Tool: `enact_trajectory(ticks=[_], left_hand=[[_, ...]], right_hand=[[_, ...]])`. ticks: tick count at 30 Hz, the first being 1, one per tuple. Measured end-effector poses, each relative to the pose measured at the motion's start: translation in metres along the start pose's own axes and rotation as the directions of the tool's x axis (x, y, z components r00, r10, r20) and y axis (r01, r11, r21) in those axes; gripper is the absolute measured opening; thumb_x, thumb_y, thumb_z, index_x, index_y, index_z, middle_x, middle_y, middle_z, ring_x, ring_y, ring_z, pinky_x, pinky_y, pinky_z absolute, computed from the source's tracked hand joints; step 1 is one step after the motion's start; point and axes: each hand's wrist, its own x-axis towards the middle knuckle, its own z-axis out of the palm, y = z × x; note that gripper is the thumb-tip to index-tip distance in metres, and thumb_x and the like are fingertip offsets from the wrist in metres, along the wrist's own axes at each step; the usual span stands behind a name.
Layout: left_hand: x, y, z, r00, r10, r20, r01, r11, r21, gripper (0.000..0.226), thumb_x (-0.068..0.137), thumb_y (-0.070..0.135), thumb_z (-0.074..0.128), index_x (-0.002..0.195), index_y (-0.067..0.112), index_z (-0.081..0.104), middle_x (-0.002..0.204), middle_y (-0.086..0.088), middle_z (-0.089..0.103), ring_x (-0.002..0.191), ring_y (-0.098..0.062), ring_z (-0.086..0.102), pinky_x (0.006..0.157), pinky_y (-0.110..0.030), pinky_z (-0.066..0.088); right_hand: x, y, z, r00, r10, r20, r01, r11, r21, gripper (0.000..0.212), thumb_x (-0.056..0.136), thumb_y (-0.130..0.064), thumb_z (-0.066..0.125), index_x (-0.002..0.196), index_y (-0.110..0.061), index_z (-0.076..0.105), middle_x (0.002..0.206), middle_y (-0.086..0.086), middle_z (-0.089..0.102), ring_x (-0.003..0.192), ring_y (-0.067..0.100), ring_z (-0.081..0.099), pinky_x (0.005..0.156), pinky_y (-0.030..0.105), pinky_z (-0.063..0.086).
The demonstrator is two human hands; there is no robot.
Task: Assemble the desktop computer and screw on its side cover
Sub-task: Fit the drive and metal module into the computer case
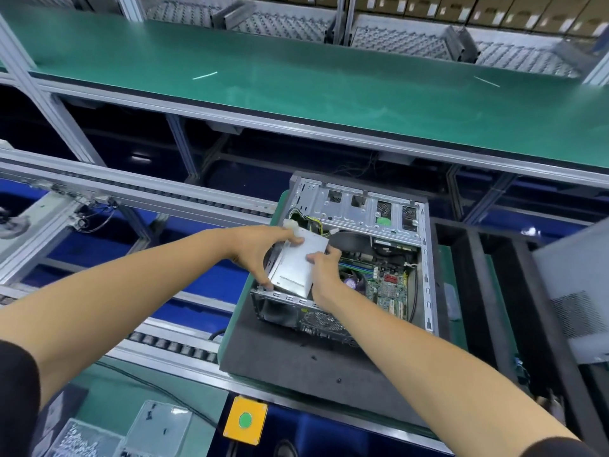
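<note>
With no writing legible, hands (290, 258) on power supply (295, 267).

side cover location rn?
Head view, far right edge: the grey side cover stands off the computer case, right of the black pallet frame, untouched by either hand.

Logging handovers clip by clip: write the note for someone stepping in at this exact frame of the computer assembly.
Left hand: grips the silver power supply on its left side.
Right hand: holds its right edge.
The supply sits tilted in the near-left corner of the open case, not yet seated. The case lies on a dark foam pad; the motherboard is already in.
Left: seat the supply, then fit the side cover, standing at the right, and screw it on.
</note>
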Motion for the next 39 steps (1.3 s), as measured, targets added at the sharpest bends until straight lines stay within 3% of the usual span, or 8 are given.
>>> enact_trajectory(ticks=[3, 7, 15, 21, 25, 28, 32, 39], left_hand=[[0.007, -0.009, 0.001, 0.995, 0.014, -0.099, -0.009, 0.999, 0.052, 0.077, 0.081, 0.068, 0.069, 0.149, 0.042, 0.043, 0.153, 0.008, 0.038, 0.151, -0.014, 0.016, 0.122, -0.034, -0.005], [0.016, -0.022, 0.005, 0.991, -0.104, -0.082, 0.105, 0.994, 0.008, 0.057, 0.088, 0.067, 0.061, 0.141, 0.055, 0.046, 0.168, 0.002, -0.003, 0.154, -0.024, -0.012, 0.123, -0.049, 0.004], [0.028, -0.026, 0.013, 0.989, -0.139, 0.048, 0.147, 0.947, -0.286, 0.058, 0.096, 0.049, 0.063, 0.147, 0.054, 0.036, 0.144, 0.011, 0.012, 0.143, -0.022, 0.025, 0.115, -0.032, 0.023], [0.047, -0.003, 0.016, 0.983, -0.181, 0.030, 0.178, 0.981, 0.084, 0.073, 0.093, 0.062, 0.055, 0.154, 0.042, 0.020, 0.141, -0.010, 0.030, 0.140, -0.031, 0.022, 0.115, -0.045, 0.020], [0.059, 0.016, 0.035, 0.960, -0.164, -0.227, 0.208, 0.960, 0.188, 0.073, 0.093, 0.074, 0.034, 0.150, 0.029, 0.028, 0.134, -0.015, 0.038, 0.135, -0.037, 0.030, 0.116, -0.047, 0.015], [0.079, 0.028, 0.051, 0.913, -0.143, -0.382, 0.253, 0.933, 0.256, 0.073, 0.093, 0.072, 0.030, 0.135, 0.013, 0.041, 0.126, -0.013, 0.048, 0.123, -0.035, 0.043, 0.114, -0.047, 0.018], [0.100, 0.029, 0.061, 0.919, -0.108, -0.379, 0.242, 0.914, 0.326, 0.057, 0.095, 0.061, 0.025, 0.129, 0.017, 0.035, 0.117, -0.012, 0.063, 0.113, -0.033, 0.058, 0.118, -0.049, 0.004], [0.109, 0.030, 0.057, 0.903, -0.060, -0.424, 0.254, 0.872, 0.418, 0.051, 0.092, 0.054, 0.022, 0.125, 0.015, 0.031, 0.112, -0.010, 0.063, 0.100, -0.032, 0.062, 0.113, -0.047, 0.015]], right_hand=[[0.007, 0.000, 0.001, 1.000, -0.015, -0.007, 0.014, 0.996, -0.089, 0.047, 0.095, 0.007, 0.046, 0.133, -0.019, 0.034, 0.117, 0.009, 0.054, 0.098, 0.022, 0.052, 0.093, 0.046, 0.048], [0.011, -0.002, 0.005, 1.000, -0.010, 0.027, 0.014, 0.986, -0.164, 0.052, 0.097, 0.005, 0.044, 0.143, -0.017, 0.030, 0.116, 0.009, 0.056, 0.104, 0.028, 0.057, 0.101, 0.052, 0.050], [0.016, 0.000, 0.003, 0.996, -0.091, -0.017, 0.077, 0.913, -0.401, 0.060, 0.096, -0.021, 0.056, 0.151, -0.028, 0.034, 0.138, 0.006, 0.055, 0.121, 0.031, 0.055, 0.108, 0.052, 0.040], [0.023, 0.000, -0.001, 0.992, -0.110, -0.065, 0.080, 0.930, -0.358, 0.053, 0.084, -0.038, 0.043, 0.137, -0.034, 0.048, 0.122, 0.008, 0.064, 0.113, 0.032, 0.055, 0.105, 0.048, 0.040], [0.032, 0.000, -0.013, 0.960, -0.208, -0.186, 0.174, 0.967, -0.186, 0.031, 0.093, -0.030, 0.039, 0.118, -0.024, 0.057, 0.119, 0.008, 0.061, 0.097, 0.019, 0.057, 0.083, 0.041, 0.043], [0.042, 0.002, -0.019, 0.942, -0.229, -0.243, 0.197, 0.969, -0.151, 0.022, 0.097, -0.015, 0.044, 0.111, -0.015, 0.061, 0.115, 0.009, 0.063, 0.107, 0.027, 0.057, 0.090, 0.045, 0.046], [0.051, 0.007, -0.023, 0.938, -0.240, -0.252, 0.186, 0.958, -0.218, 0.021, 0.097, -0.014, 0.043, 0.105, -0.018, 0.062, 0.110, 0.009, 0.064, 0.106, 0.029, 0.057, 0.093, 0.044, 0.047], [0.059, 0.017, -0.027, 0.941, -0.235, -0.244, 0.130, 0.915, -0.381, 0.022, 0.099, -0.020, 0.036, 0.102, -0.031, 0.055, 0.098, -0.003, 0.053, 0.110, 0.030, 0.051, 0.103, 0.046, 0.040]])
